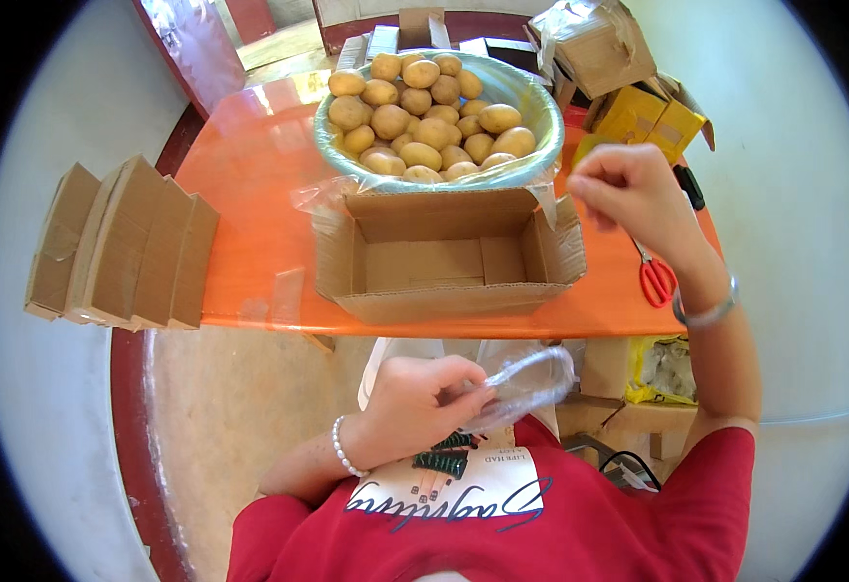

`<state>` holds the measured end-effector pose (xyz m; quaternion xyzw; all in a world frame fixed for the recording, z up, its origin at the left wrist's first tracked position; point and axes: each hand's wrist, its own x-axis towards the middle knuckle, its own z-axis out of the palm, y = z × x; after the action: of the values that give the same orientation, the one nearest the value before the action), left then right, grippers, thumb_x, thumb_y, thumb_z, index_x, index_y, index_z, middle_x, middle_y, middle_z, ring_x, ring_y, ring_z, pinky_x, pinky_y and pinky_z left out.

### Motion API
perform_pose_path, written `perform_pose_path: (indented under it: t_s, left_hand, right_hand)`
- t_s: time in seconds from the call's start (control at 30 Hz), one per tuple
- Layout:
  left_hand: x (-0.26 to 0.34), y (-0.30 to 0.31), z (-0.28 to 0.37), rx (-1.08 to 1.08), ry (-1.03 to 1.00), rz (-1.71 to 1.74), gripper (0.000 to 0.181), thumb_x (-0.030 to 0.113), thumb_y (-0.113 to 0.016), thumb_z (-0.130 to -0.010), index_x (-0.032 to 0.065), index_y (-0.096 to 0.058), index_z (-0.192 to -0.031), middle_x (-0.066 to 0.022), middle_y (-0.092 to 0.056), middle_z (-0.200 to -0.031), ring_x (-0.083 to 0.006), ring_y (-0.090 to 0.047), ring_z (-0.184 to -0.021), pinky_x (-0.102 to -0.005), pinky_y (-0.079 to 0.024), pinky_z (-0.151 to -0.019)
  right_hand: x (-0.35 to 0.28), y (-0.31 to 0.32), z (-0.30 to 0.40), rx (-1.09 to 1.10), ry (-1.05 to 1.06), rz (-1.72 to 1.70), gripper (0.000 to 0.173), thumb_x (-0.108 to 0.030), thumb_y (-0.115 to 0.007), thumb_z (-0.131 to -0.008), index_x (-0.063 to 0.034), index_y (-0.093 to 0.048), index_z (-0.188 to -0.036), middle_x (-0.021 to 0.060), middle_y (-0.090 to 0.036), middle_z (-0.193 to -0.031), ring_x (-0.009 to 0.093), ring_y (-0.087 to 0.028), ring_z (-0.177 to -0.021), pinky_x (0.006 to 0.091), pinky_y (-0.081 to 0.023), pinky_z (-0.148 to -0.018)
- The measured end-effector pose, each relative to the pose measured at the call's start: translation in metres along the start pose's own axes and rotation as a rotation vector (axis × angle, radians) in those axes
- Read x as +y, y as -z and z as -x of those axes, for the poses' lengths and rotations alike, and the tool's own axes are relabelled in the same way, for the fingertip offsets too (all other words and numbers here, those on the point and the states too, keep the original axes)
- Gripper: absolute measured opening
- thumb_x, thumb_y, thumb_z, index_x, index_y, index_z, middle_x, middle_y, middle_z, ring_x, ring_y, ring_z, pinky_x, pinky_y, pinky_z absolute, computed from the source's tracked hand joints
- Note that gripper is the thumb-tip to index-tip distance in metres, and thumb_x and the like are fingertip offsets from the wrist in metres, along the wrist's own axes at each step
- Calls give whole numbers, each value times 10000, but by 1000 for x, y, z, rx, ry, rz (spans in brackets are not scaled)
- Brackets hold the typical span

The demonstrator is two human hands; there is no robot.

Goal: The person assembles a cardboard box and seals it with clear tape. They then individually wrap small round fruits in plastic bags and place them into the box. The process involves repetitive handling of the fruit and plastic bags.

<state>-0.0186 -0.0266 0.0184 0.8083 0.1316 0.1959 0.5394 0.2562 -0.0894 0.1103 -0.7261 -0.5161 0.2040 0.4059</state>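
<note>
My left hand [424,404] pinches a clear plastic cover with a gathered rim [534,382], held low in front of my shirt, below the table's near edge. My right hand [603,185] is raised over the right part of the table with its fingers curled; whether anything thin is between them cannot be told. An open, bare-bottomed cardboard box [432,262] stands at the near edge between the two hands, with clear tape or film on its ends. Behind it, a large round basin lined with clear plastic [548,156] holds several potatoes [421,155].
Cardboard boxes [130,247] stand in a row at the left of the orange table [250,218]. Red-handled scissors [657,282] lie at the right, near a black object [689,187]. More cartons [603,47] are piled behind. A yellow-lined box [639,367] sits below the table.
</note>
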Motion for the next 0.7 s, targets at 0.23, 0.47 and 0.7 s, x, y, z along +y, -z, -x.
perform_pose_path:
  t_s: [0.23,0.47,0.7]
  left_hand:
    - [-18,5,1,-18,-61,-88,88,73,-737,-801,21,-668,-816,-50,-603,-591,-75,-536,-489,-230,-422,-451]
    - [-29,21,8,11,-31,-190,101,113,-750,-793,37,-684,-800,-57,-620,-591,-97,-563,-485,-238,-444,-460]
    - [-36,32,11,21,-25,-136,96,127,-743,-792,54,-681,-793,-60,-624,-596,-132,-573,-489,-258,-446,-462]
  right_hand:
    - [60,-15,-129,101,365,702,193,-127,-657,-767,16,-695,-891,153,-671,-782,274,-653,-734,352,-519,-708]
    - [64,-46,-207,58,422,803,328,-143,-663,-748,-30,-675,-1056,208,-671,-935,359,-630,-932,422,-500,-844]
    - [36,-91,-261,-43,411,932,572,-77,-629,-786,-146,-505,-1340,189,-574,-1228,334,-569,-1115,410,-456,-955]
